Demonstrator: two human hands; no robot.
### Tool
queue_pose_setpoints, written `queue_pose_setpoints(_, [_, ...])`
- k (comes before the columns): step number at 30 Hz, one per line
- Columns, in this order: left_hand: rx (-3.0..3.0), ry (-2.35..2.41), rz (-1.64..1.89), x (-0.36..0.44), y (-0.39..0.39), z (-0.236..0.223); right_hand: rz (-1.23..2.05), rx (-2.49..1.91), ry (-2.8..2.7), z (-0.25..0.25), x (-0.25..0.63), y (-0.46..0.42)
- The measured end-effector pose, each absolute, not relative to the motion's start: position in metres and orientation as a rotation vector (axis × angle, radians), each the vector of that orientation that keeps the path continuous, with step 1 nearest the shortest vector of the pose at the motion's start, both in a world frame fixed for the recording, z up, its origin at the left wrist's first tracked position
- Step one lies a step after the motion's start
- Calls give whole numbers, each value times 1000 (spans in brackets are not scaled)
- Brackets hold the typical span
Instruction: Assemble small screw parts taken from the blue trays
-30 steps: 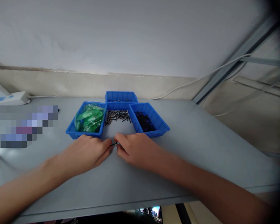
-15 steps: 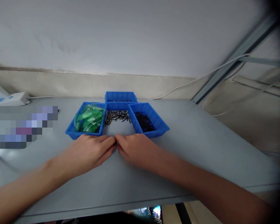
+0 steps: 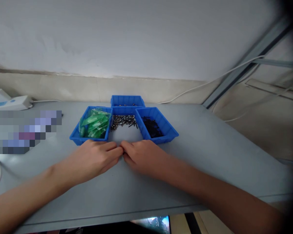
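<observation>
Low over the surface (image 3: 197,156), the left hand (image 3: 96,159) and right hand (image 3: 146,156) meet fingertip to fingertip, both pinched on a small dark piece (image 3: 123,152) that lies directly between them, neither hand clearly nearer; fingers cover most of it, so its long axis cannot be told. Just beyond the left hand is the left blue bin (image 3: 75,138) of green packets (image 3: 96,123), beyond the right the right blue bin (image 3: 169,134), and farther ahead, between these, a loose pile of slim pieces (image 3: 124,121).
</observation>
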State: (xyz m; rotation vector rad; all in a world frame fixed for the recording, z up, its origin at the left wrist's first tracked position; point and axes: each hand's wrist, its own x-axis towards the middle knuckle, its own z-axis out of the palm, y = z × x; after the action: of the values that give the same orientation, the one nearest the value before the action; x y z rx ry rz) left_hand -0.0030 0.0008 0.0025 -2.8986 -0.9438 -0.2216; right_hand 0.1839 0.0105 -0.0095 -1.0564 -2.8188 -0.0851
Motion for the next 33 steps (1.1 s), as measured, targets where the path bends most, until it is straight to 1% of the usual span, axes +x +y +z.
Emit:
queue_pose_setpoints(4, [-2893, -952, -209, -1, 0, 3, -30, -1049, -2817, -9, 183, 10])
queue_pose_setpoints(9, [-2857, -1072, -134, 2, 0, 2, -21, -1083, -2802, -9, 184, 10])
queue_pose_setpoints(25, [-2924, -1407, 104, 3, 1, 0, -136, -1001, -2810, -16, 186, 12])
queue_pose_setpoints(33, [-2943, -1334, 126, 2, 3, -2, -96, -1020, -2809, -14, 185, 13])
